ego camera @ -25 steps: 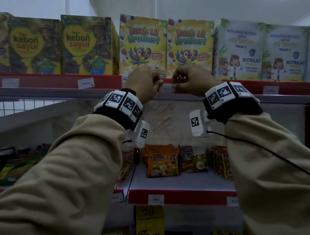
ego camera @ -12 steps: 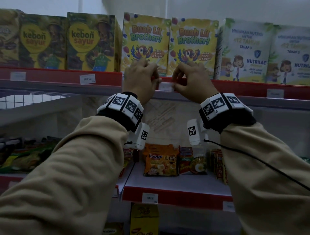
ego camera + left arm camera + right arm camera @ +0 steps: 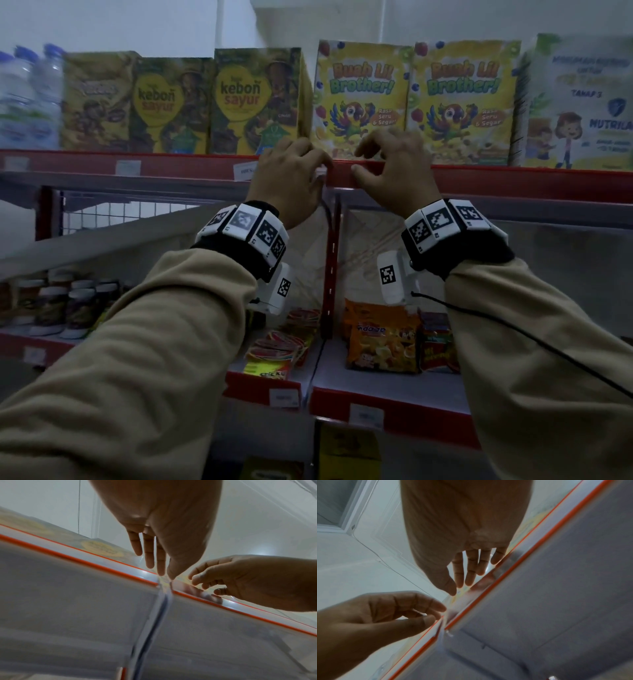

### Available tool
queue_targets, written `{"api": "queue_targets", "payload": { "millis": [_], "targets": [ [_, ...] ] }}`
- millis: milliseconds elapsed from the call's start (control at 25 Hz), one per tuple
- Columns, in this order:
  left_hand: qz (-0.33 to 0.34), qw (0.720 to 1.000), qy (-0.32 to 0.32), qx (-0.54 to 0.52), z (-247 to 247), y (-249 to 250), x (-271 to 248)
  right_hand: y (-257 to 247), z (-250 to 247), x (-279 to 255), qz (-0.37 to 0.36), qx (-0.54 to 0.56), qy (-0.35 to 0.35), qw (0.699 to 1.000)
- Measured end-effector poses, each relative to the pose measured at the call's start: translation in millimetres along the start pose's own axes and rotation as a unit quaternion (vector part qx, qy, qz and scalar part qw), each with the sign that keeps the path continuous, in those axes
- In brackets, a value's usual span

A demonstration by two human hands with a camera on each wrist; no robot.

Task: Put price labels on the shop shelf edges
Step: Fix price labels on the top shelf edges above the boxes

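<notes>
Seeing blurred water bottles (image 3: pixel 30 99) at the far left of the top shelf, then 2 "kebon sayur" boxes (image 3: pixel 253 102). Noting 2 white tags (image 3: pixel 128 168) already sitting on the red shelf edge (image 3: pixel 513 178) below them. Reaching up with the left grip (image 3: pixel 291 174), thumb and forefinger meeting on a small white price label (image 3: pixel 320 172) and pinching it right at the seam where 2 shelf sections join, against the red edge. Holding the right grip (image 3: pixel 390 164) just beside it, fingers loosely bent and gripping nothing, thumb tip touching the front of the red edge, other fingers hovering above the lip. Seeing 2 "Buah Lil Brother" boxes (image 3: pixel 363 99) standing directly behind both hands, and a Nutrilac box (image 3: pixel 582 102) at the far right. Seeing noodle packets (image 3: pixel 380 339) lying on the lower shelf, between the beige sleeves.
</notes>
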State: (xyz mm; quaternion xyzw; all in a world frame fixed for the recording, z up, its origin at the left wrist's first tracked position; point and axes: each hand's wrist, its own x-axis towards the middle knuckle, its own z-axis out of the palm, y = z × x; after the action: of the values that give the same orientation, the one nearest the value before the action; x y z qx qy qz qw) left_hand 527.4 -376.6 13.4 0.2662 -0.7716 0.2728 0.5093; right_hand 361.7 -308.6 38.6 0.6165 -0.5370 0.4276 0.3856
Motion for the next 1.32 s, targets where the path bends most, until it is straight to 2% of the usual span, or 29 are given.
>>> {"api": "queue_targets", "payload": {
  "millis": [160, 360, 680, 880, 1080, 1160, 1320],
  "targets": [
    [0.008, 0.995, -0.031, 0.093, -13, -63, -7, -49, 40, 11, 0.004, 0.009, 0.019, 1.0],
    [0.022, 0.999, -0.01, 0.039, -14, -116, -19, -81, 68, 12, 0.04, -0.068, 0.073, 0.994],
    [0.047, 0.998, 0.032, -0.028, 1, -135, -27, -116, 77, -3, 0.102, -0.069, 0.126, 0.984],
    [0.04, 0.997, 0.045, -0.043, 3, -136, -29, -126, 79, -4, 0.193, -0.062, 0.135, 0.97],
    [0.043, 0.997, 0.041, -0.053, 3, -140, -28, -127, 85, -8, 0.193, -0.003, 0.169, 0.967],
    [0.035, 0.997, 0.041, -0.054, 3, -142, -29, -124, 85, -8, 0.194, -0.01, 0.156, 0.968],
    [0.025, 0.998, 0.042, -0.045, 2, -150, -31, -125, 83, 2, 0.223, -0.123, 0.061, 0.965]
  ]
}}
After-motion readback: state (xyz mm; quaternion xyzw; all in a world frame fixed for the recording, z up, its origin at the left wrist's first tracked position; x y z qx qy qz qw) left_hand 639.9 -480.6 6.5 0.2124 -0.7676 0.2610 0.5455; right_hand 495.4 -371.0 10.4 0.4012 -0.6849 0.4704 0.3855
